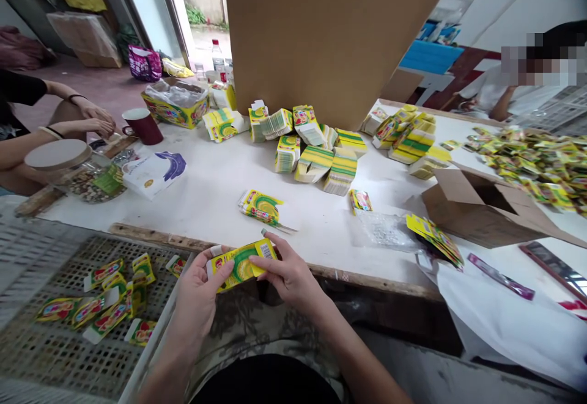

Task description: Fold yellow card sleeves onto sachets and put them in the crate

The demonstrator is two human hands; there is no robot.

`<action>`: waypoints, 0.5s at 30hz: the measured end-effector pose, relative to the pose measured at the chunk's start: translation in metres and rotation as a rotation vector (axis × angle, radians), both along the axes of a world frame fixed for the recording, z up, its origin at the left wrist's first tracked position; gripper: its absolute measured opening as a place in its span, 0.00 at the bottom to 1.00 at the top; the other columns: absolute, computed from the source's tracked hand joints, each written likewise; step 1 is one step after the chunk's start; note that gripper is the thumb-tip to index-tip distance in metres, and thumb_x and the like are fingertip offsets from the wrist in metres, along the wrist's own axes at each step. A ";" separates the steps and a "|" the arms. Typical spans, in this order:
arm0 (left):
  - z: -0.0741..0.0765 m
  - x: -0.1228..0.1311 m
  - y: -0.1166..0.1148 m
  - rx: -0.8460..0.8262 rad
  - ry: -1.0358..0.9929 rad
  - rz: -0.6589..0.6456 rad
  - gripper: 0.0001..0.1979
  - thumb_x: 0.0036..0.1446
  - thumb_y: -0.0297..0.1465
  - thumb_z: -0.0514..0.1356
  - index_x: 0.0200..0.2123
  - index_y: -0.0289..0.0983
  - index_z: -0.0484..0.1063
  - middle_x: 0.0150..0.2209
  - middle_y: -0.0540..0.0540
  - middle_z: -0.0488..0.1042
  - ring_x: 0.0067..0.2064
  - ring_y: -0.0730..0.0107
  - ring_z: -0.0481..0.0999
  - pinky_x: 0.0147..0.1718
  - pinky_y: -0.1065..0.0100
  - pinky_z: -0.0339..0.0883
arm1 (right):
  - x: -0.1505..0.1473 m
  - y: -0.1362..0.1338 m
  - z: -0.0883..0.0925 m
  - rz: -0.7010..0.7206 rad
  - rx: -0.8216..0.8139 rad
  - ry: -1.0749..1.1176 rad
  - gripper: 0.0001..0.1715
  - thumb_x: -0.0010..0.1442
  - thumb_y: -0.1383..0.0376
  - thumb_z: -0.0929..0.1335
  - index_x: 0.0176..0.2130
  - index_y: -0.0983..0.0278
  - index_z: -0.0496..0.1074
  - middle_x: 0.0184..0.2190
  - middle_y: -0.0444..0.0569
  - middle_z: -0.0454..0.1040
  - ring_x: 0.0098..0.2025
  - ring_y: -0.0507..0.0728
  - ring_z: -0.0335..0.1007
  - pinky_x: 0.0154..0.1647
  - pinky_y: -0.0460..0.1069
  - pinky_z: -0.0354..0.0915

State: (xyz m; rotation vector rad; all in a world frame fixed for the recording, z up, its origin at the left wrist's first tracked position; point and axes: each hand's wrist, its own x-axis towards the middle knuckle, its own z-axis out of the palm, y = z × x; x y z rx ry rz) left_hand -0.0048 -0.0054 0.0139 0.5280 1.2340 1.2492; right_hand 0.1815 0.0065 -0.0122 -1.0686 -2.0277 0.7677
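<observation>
Both my hands hold one yellow-green printed carton (241,264) just in front of the table's near edge. My left hand (200,282) grips its left end, thumb on the printed face. At the right end, beside the barcode, my right hand (288,269) pinches it with the fingers on top. Beyond my hands, a small stack of flat cartons (261,206) lies on the white table (211,178). Several bundles of flat cartons (316,161) are heaped farther back. Down to my left, a plastic crate (50,355) holds several loose cartons (103,321).
A lidded glass jar (94,181), a white box (153,175) and a maroon mug (143,127) stand at left. A tall cardboard sheet (330,37) rises behind the bundles. At right are an open cardboard box (486,208) and a pile of small packets (536,162). Two other people sit nearby.
</observation>
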 end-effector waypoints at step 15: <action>0.009 0.002 -0.002 0.051 -0.004 -0.015 0.30 0.34 0.34 0.75 0.41 0.34 0.66 0.33 0.47 0.78 0.31 0.68 0.78 0.31 0.72 0.73 | 0.009 -0.006 0.010 0.077 -0.062 0.043 0.16 0.61 0.67 0.67 0.50 0.60 0.74 0.63 0.58 0.54 0.64 0.62 0.56 0.60 0.56 0.61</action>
